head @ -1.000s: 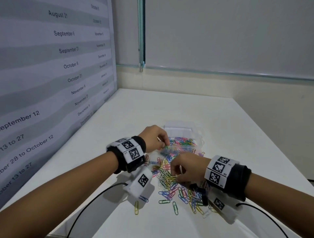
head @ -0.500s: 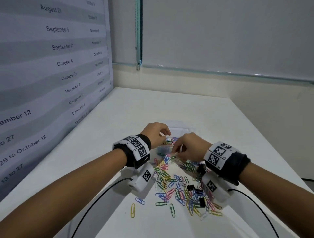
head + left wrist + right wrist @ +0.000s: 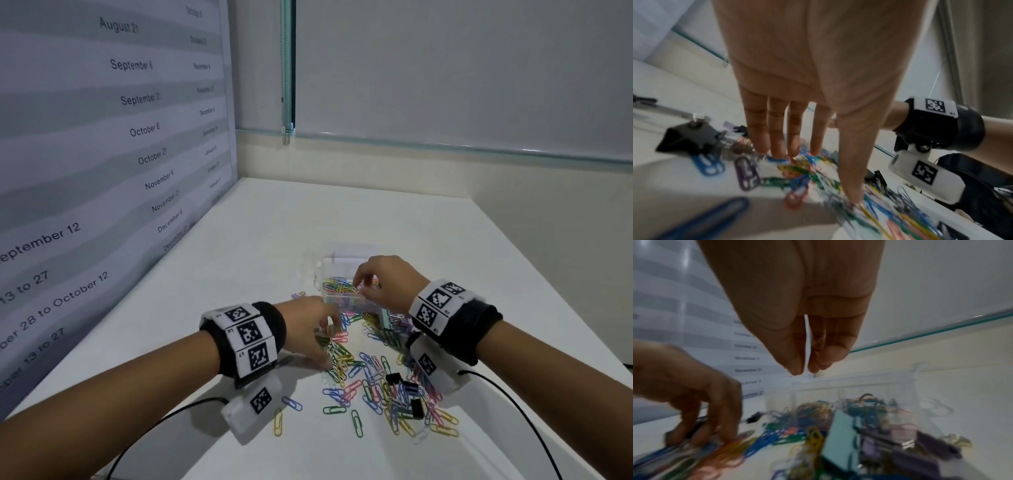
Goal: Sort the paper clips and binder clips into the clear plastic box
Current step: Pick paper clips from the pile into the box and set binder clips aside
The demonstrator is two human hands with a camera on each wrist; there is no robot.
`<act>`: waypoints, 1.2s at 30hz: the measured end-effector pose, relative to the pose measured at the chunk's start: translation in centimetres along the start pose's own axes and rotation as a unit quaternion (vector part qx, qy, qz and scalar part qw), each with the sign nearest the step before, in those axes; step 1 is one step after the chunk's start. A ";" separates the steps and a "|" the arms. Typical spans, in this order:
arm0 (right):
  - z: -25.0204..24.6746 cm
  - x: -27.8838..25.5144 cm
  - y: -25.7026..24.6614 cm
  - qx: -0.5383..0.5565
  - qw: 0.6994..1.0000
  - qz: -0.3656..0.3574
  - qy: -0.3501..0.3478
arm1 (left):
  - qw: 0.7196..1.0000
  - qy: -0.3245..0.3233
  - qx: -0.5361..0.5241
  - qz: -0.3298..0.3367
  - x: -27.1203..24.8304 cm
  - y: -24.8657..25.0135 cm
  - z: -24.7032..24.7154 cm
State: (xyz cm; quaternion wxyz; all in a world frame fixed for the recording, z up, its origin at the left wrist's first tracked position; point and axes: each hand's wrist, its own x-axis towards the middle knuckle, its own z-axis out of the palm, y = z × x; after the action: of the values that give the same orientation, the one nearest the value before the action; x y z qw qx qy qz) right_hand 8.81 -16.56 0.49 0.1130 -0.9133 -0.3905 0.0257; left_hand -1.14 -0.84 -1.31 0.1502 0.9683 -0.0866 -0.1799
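- Nearest the viewer, loose coloured paper clips (image 3: 356,423) lay scattered on the white tabletop (image 3: 239,260), with a few black binder clips (image 3: 416,407) mixed among them.
- The scatter thickened into a dense pile (image 3: 342,356) between the two forearms, each of which wore a black wristband with printed markers.
- The left hand (image 3: 308,329) reached down into the pile's left side. In the left wrist view its grip was spread, with straight fingers (image 3: 777,129) and thumb touching the clips, not closed around any.
- A large black binder clip (image 3: 688,138) lay just beside those fingers on the tabletop.
- Farther off, pastel binder clips (image 3: 388,317), one mint and others purple, lay against the near wall of the box.
- The clear plastic box (image 3: 337,301) stood beyond the pile, open and already holding a heap of coloured paper clips in its left compartment.
- The right hand (image 3: 387,281) hung over the box. Its fingertips (image 3: 797,365) were pressed together, pointing down; whether a clip was pinched between them could not be told, as the view was blurred.
- Risk, as a judgement: the clips looked tangled, so a lift from the pile could drag linked clips along and drop them outside the box.
- Risk, as a judgement: the box looked light, and a hand or wrist brushing its wall could tip it or push it away.
- Risk, as a judgement: paper clips dropped from above could land in the wrong compartment, mixing the two kinds.
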 end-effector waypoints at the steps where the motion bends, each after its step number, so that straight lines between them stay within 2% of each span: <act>1: 0.3 -0.3 -0.4 -0.007 1.000 -0.016 -0.011 | 1.000 -0.002 0.003 0.002 -0.3 0.1 0.5; 7: 2.3 -1.3 -2.2 -0.044 0.992 -0.055 -0.102 | 0.999 0.003 0.026 0.035 -1.4 0.8 2.5; 12: 3.4 -1.5 -2.9 -0.049 0.989 -0.068 -0.118 | 0.996 -0.003 0.066 0.056 -1.6 0.7 2.3; 20: 2.7 -2.0 -2.6 -0.006 0.990 -0.052 -0.134 | 0.996 0.063 0.039 0.043 -1.5 -0.2 0.9; 23: 2.5 -1.9 -2.0 0.015 0.991 -0.046 -0.126 | 0.995 0.097 0.012 0.035 -1.1 -1.0 -0.3; 26: 2.6 -2.2 -1.9 -0.020 0.981 -0.058 -0.182 | 0.989 0.138 -0.047 0.016 -0.5 -1.5 -1.9; 29: 2.7 -2.4 -2.0 -0.003 0.979 -0.075 -0.192 | 0.981 0.164 -0.108 0.004 0.6 -1.7 -3.3; 36: 2.3 -2.2 -1.7 0.035 0.980 -0.063 -0.187 | 0.965 0.165 -0.202 -0.027 4.6 -2.1 -4.3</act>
State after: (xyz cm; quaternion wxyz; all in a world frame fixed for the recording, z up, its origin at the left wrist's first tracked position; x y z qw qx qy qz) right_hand 5.75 -16.55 -1.45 0.0709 -0.8615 -0.4602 0.2027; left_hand 4.90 1.22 0.40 0.3497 0.9362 0.0033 -0.0349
